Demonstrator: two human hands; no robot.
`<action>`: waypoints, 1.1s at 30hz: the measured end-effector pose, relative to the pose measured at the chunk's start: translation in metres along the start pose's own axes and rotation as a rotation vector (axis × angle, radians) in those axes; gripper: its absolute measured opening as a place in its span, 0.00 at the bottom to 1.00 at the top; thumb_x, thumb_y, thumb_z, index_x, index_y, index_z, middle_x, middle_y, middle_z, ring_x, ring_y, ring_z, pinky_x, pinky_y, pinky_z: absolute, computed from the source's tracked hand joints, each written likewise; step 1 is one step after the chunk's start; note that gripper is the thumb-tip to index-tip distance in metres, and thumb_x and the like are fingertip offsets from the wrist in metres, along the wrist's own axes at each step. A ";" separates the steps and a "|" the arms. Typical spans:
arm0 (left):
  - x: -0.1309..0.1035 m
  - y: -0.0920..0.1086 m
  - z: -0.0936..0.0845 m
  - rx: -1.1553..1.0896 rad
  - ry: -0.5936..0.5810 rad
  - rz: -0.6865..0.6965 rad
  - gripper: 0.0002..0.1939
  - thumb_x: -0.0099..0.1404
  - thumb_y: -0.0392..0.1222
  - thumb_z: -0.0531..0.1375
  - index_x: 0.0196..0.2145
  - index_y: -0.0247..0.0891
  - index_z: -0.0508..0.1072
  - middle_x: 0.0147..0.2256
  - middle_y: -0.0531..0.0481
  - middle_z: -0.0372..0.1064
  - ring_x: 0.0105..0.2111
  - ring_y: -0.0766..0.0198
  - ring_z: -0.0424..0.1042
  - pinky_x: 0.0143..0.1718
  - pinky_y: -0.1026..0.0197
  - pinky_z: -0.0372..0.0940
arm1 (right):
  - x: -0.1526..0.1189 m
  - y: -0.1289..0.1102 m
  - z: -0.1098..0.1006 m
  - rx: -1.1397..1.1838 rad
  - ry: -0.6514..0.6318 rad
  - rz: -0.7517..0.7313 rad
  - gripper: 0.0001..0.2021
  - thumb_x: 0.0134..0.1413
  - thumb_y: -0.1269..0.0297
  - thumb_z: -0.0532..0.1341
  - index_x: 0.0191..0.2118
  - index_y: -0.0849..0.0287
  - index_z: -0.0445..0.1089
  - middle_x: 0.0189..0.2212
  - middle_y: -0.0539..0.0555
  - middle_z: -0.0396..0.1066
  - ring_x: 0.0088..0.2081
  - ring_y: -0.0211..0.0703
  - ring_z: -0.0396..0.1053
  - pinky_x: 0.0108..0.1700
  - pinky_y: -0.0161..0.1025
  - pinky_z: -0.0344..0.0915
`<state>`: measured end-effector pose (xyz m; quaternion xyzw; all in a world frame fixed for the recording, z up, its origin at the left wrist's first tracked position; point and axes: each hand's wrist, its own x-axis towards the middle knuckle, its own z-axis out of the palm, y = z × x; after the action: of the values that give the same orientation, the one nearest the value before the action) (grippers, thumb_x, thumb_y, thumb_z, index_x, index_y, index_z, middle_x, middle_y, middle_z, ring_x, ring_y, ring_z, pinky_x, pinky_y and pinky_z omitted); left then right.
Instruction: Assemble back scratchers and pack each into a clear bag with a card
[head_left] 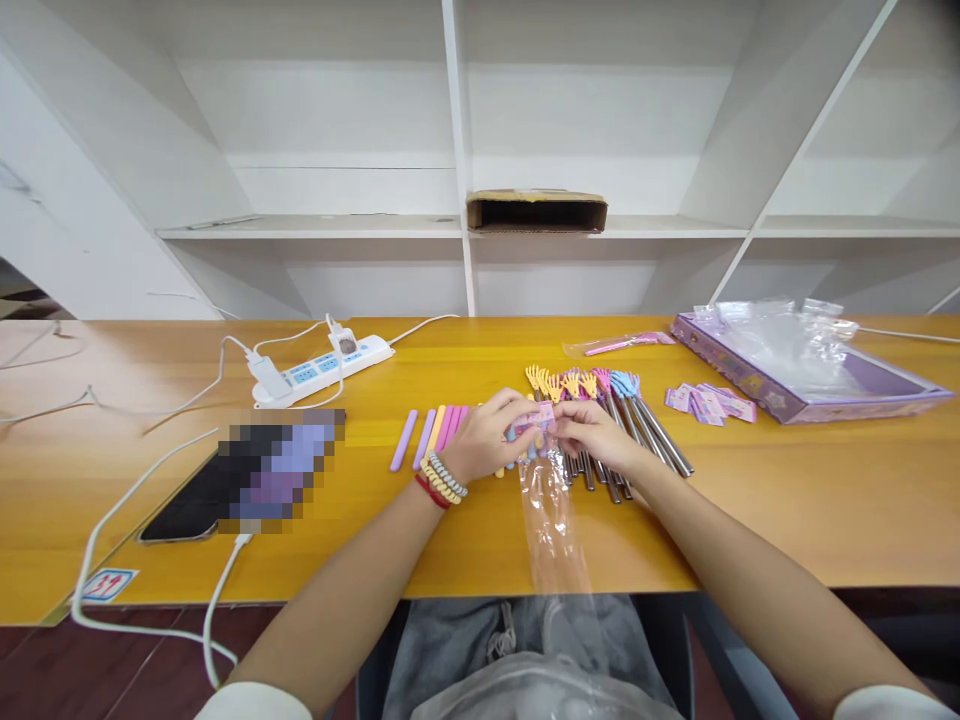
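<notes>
My left hand (pixel 487 440), with beaded bands at its wrist, is closed on a small pink printed card (pixel 545 412) at the top of a long clear plastic bag (pixel 551 510). From the other side, the fingers of my right hand (pixel 596 435) pinch the same card's edge. The bag hangs down over the table edge toward my lap. Behind and beside my right hand lie several back scratchers (pixel 656 430) with metal rods and yellow, pink and blue hand-shaped heads. Left of my left hand is a row of purple, yellow and pink plastic sticks (pixel 424 440), partly hidden by it.
A purple tray box (pixel 795 408) with clear bags (pixel 795 345) stands at the right. Near it lie loose printed cards (pixel 709 403) and a bagged pink item (pixel 630 343). At the left are a phone (pixel 202 490), a power strip (pixel 322 370) and white cables. A cardboard box (pixel 536 212) sits on the shelf.
</notes>
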<state>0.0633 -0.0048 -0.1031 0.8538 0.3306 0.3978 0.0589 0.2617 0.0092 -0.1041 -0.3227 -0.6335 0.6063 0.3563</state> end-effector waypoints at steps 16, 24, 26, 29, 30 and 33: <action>0.000 -0.001 -0.003 -0.038 -0.011 0.064 0.21 0.61 0.47 0.59 0.51 0.37 0.69 0.39 0.44 0.69 0.37 0.64 0.69 0.38 0.59 0.68 | -0.001 0.004 -0.002 -0.048 0.058 -0.067 0.07 0.45 0.62 0.61 0.27 0.59 0.74 0.18 0.48 0.67 0.19 0.32 0.58 0.23 0.32 0.56; 0.000 0.000 -0.001 -0.001 -0.024 0.072 0.22 0.61 0.48 0.59 0.51 0.37 0.69 0.38 0.44 0.68 0.35 0.64 0.69 0.36 0.60 0.67 | -0.001 0.005 -0.002 -0.148 0.082 -0.118 0.11 0.49 0.60 0.60 0.21 0.59 0.69 0.16 0.47 0.65 0.18 0.32 0.58 0.22 0.31 0.55; -0.001 0.001 0.000 0.012 -0.011 0.087 0.22 0.61 0.47 0.59 0.51 0.36 0.69 0.37 0.44 0.69 0.35 0.64 0.69 0.35 0.61 0.67 | -0.001 0.002 0.000 -0.161 0.099 -0.124 0.13 0.50 0.58 0.60 0.20 0.60 0.68 0.16 0.48 0.66 0.18 0.32 0.59 0.22 0.32 0.55; -0.002 0.002 0.003 0.009 0.000 0.117 0.21 0.61 0.46 0.58 0.50 0.36 0.69 0.37 0.44 0.69 0.36 0.64 0.69 0.35 0.61 0.67 | -0.002 0.001 0.002 -0.170 0.100 -0.122 0.16 0.50 0.55 0.61 0.20 0.60 0.66 0.16 0.48 0.67 0.18 0.33 0.60 0.23 0.32 0.56; -0.002 0.002 0.003 0.008 0.000 0.122 0.21 0.61 0.46 0.58 0.50 0.36 0.69 0.37 0.44 0.69 0.36 0.64 0.69 0.35 0.61 0.67 | -0.002 0.001 0.002 -0.181 0.096 -0.126 0.16 0.50 0.54 0.61 0.20 0.60 0.66 0.16 0.48 0.66 0.18 0.32 0.60 0.23 0.32 0.56; -0.002 0.004 0.003 0.016 0.006 0.126 0.20 0.62 0.46 0.58 0.50 0.37 0.69 0.38 0.44 0.69 0.37 0.63 0.69 0.36 0.60 0.67 | -0.002 0.004 0.001 -0.220 0.085 -0.135 0.18 0.50 0.52 0.61 0.20 0.60 0.66 0.15 0.48 0.65 0.18 0.32 0.59 0.22 0.31 0.55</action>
<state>0.0667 -0.0083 -0.1052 0.8722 0.2797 0.4005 0.0259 0.2616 0.0072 -0.1079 -0.3419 -0.7009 0.4934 0.3853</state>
